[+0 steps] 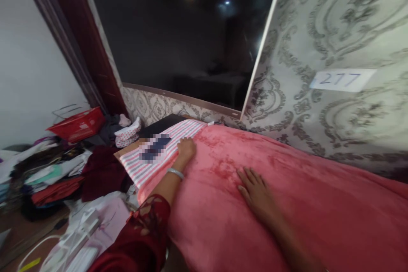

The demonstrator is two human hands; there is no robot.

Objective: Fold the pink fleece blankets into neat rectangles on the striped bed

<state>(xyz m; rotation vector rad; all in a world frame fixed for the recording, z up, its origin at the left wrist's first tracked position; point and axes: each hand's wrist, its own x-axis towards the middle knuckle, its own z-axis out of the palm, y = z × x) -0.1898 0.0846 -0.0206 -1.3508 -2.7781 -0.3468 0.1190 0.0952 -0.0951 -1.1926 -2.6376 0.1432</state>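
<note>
Head view: both hands on a pink plush blanket, well apart from each other. Right hand (pixel 255 189) palm down, fingers spread, resting on the blanket (pixel 210 204); nothing gripped. Left hand (pixel 186 149) at the border with a striped cloth (pixel 188 126), fingers bent; cannot tell whether it pinches any fabric. Whether cloth and blanket are joined: unclear.

Step in hand, judged: pressing or smoothing the blanket. Next move probably calls for light, flat contact, without rucking the border.

Count: two hands, one blanket, one striped cloth, one bracelet (pixel 175 173) on the left wrist, one red basket (pixel 78 124), one wall-side television (pixel 178 38), one paper marked 277 (pixel 342 80). Heaped clothes (pixel 57 191) at left: overlapping, not countable.
</note>
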